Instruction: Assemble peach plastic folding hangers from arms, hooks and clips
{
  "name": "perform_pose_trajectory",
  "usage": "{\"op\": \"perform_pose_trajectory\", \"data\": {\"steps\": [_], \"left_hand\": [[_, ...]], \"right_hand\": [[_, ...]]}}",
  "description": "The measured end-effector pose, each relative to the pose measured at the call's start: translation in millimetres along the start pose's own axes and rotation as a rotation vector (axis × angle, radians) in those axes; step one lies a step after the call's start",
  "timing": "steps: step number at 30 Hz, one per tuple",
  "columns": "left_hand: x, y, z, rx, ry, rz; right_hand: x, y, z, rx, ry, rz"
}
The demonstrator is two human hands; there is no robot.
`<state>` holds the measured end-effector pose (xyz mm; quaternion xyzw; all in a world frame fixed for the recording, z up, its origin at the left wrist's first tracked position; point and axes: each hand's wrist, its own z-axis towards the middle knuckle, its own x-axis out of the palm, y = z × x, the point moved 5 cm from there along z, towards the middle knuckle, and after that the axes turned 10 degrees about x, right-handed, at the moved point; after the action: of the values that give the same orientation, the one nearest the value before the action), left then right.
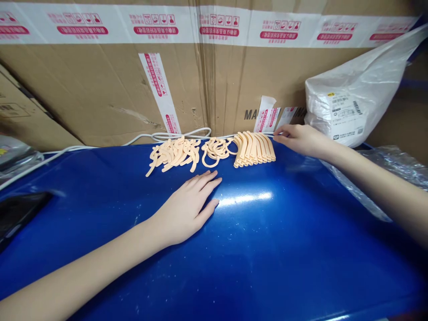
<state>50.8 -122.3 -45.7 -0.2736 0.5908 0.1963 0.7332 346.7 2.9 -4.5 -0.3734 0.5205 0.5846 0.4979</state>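
Note:
Pale orange curved plastic strips lie at the back of a blue table (267, 249). A loose heap of strips (174, 154) is on the left, a few looped strips (216, 149) sit in the middle, and a neat lined-up row of strips (254, 148) is on the right. My left hand (187, 207) lies flat on the table, fingers stretched out, just in front of the looped strips and holding nothing. My right hand (297, 138) rests at the right end of the neat row, fingers together and touching its far edge.
A big cardboard box (110, 84) with printed tape walls off the back. A white cable (100, 145) runs along its foot. A white plastic bag with a label (351, 102) stands at the right, clear plastic film (394, 169) beside it. A dark object (16, 214) lies at the left edge.

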Motion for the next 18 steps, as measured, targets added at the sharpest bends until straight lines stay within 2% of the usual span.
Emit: {"op": "perform_pose_trajectory", "data": {"steps": [5,18], "left_hand": [[-0.6,0,1,-0.007,0.009,0.005],[-0.3,1,-1,-0.013,0.017,-0.001]], "right_hand": [[13,2,14,0.08,0.002,-0.049],[39,0,5,0.05,0.021,0.044]]}}
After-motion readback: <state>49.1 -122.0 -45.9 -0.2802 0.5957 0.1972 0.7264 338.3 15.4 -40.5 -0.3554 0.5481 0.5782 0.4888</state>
